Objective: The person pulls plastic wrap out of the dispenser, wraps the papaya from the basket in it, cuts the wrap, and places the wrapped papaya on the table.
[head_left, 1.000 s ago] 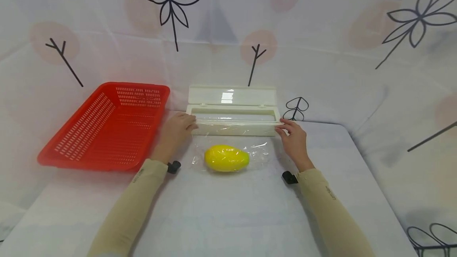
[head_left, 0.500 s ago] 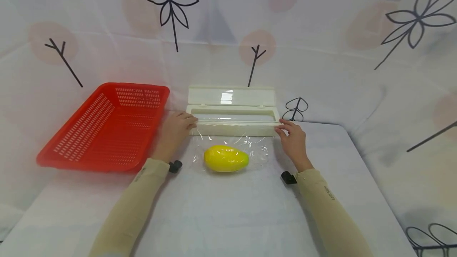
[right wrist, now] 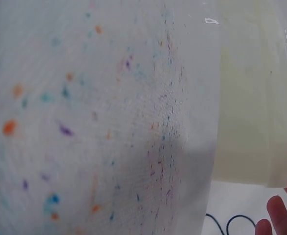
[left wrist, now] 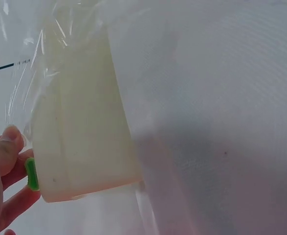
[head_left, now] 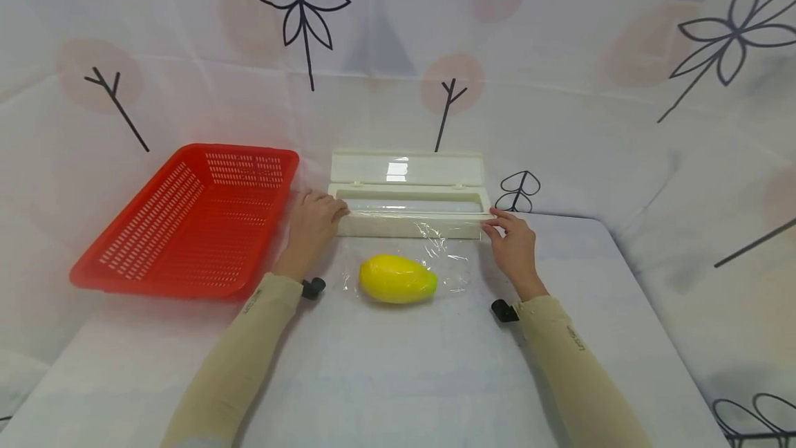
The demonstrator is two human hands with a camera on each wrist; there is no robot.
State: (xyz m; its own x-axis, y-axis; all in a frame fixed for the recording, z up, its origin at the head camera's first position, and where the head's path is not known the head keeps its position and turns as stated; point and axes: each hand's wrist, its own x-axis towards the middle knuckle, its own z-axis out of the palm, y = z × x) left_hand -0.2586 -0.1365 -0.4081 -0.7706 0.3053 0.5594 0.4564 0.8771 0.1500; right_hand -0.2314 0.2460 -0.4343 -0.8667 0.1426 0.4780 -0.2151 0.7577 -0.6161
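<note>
A cream cling film dispenser (head_left: 407, 227) lies with its lid raised and a roll (head_left: 410, 206) inside. Clear cling film (head_left: 444, 265) stretches from its front over the table, around a yellow papaya (head_left: 394, 278) with a greenish tip. At the dispenser's left end is my left hand (head_left: 314, 223); in the left wrist view its thumb and fingers pinch about a green slide cutter (left wrist: 32, 174) on the edge, close to wrinkled film. My right hand (head_left: 513, 244) grips the right front corner with thumb and fingertips. The right wrist view shows only part of its fingers (right wrist: 280, 215).
A red slotted plastic basket (head_left: 186, 227) stands to the left, its right wall close to my left forearm. A patterned cloth backdrop (head_left: 560, 88) rises right behind the dispenser. The white tabletop (head_left: 398, 365) stretches toward me, its edge at the right.
My left hand has shifted slightly right along the dispenser's end, and the glints and wrinkles in the film have changed. My right hand stays at its corner.
</note>
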